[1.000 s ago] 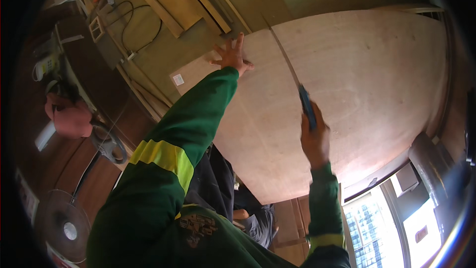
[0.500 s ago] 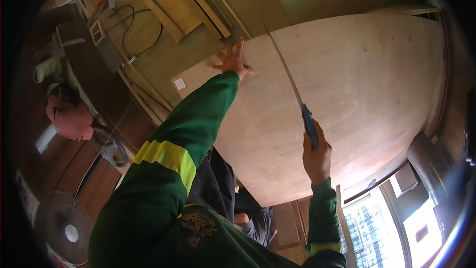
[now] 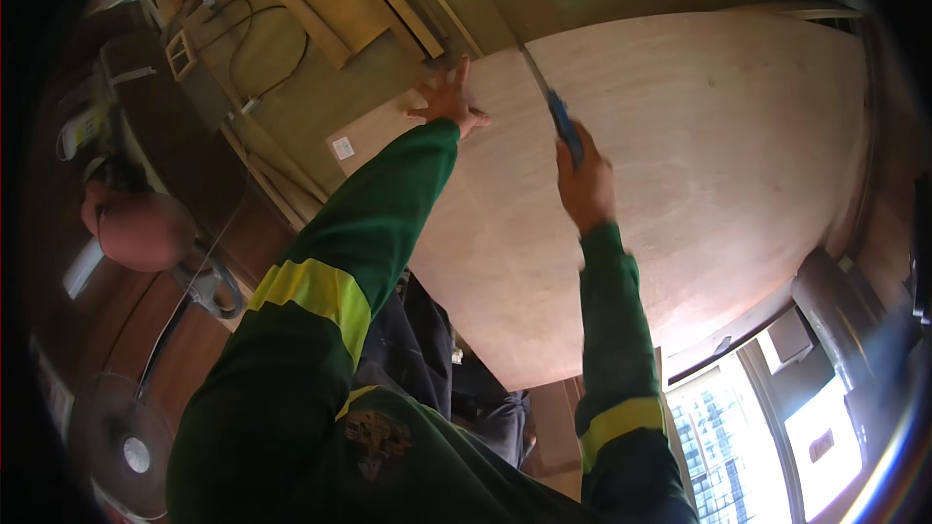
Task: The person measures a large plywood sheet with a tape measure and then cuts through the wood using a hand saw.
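Note:
A large pale plywood sheet [image 3: 680, 175] lies under both my arms, with a small white label [image 3: 343, 147] at its left corner. My left hand [image 3: 449, 100] presses flat on the sheet near its far edge, fingers spread and holding nothing. In my right hand [image 3: 586, 181] is a handsaw [image 3: 563, 123], gripped by its blue handle, with the blade pointing away across the far edge of the plywood. The blade's far end is blurred beyond that edge. Whether the teeth are sunk in the wood, I cannot tell.
Several wood strips [image 3: 393, 0] lie beyond the sheet at the far left, beside a dark cable [image 3: 254, 12]. To the left are a pink rounded thing [image 3: 146, 231] and a fan [image 3: 136, 453]. A bright window [image 3: 723, 437] shows at lower right.
My right hand has pushed the handsaw away from me and slightly left, so more of its blade passes the far edge. My left hand stays on the plywood.

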A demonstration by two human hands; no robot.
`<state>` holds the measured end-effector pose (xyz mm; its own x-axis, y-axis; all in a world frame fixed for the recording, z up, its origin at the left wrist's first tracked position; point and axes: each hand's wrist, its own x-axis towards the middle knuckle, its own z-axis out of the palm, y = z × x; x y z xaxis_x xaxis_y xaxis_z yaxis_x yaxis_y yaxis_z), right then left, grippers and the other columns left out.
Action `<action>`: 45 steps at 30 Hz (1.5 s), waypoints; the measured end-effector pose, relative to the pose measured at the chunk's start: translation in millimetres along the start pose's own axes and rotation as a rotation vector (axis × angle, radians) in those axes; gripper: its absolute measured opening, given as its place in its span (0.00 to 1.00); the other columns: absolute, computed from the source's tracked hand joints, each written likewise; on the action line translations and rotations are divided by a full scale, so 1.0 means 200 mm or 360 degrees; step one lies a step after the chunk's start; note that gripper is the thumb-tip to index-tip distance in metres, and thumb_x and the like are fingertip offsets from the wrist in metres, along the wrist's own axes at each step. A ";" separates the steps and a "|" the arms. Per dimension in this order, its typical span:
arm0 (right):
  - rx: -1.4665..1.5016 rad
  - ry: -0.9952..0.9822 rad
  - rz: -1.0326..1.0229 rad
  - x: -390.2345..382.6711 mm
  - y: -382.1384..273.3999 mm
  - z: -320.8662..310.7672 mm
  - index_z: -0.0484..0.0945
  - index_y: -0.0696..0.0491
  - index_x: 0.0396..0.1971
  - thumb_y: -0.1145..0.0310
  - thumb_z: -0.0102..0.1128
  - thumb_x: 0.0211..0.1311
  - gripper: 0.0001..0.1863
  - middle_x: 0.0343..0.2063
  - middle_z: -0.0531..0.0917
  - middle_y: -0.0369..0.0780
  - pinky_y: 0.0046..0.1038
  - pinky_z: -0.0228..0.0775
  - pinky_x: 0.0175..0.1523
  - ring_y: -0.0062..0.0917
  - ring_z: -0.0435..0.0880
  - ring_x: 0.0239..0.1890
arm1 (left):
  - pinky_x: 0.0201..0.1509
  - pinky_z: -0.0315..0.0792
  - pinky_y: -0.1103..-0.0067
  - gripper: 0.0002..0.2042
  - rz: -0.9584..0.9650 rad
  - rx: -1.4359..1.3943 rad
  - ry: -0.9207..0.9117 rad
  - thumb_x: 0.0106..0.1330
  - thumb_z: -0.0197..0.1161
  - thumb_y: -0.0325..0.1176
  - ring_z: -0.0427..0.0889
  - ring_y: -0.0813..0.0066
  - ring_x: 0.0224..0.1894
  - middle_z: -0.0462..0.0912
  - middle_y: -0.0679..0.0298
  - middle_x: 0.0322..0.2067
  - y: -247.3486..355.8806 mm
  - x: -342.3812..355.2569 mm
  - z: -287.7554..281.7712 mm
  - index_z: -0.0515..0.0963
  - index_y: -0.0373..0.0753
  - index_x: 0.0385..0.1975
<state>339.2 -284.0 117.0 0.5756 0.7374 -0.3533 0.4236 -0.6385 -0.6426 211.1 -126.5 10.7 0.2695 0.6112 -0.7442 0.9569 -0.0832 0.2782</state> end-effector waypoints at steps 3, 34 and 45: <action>-0.0039 -0.0091 0.0082 -0.38 -0.04 -0.27 0.68 0.57 0.51 0.68 0.51 0.60 0.19 0.36 0.79 0.52 0.35 0.74 0.38 0.44 0.80 0.36 | 0.54 0.45 0.33 0.53 -0.0039 0.0016 0.0004 0.38 0.74 0.39 0.34 0.43 0.66 0.43 0.65 0.65 -0.01 0.00 0.01 0.44 0.66 0.64; 0.0072 0.0098 -0.0073 0.31 0.07 0.20 0.70 0.55 0.48 0.63 0.50 0.60 0.18 0.26 0.79 0.53 0.40 0.69 0.32 0.49 0.78 0.31 | 0.54 0.41 0.32 0.52 0.0001 -0.0007 0.0033 0.39 0.74 0.39 0.34 0.43 0.66 0.46 0.65 0.64 0.01 0.04 0.04 0.43 0.67 0.64; -0.0059 -0.0206 0.0327 -0.53 -0.13 -0.42 0.68 0.59 0.51 0.71 0.51 0.60 0.19 0.32 0.80 0.51 0.31 0.74 0.37 0.37 0.83 0.35 | 0.54 0.42 0.32 0.52 -0.0058 -0.0007 0.0025 0.38 0.74 0.40 0.35 0.43 0.66 0.45 0.64 0.64 -0.04 0.02 0.04 0.45 0.68 0.63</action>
<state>325.6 -364.0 227.2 0.5589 0.6117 -0.5598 0.3333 -0.7839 -0.5238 205.9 -129.7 0.6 0.2326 0.6258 -0.7445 0.9656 -0.0571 0.2537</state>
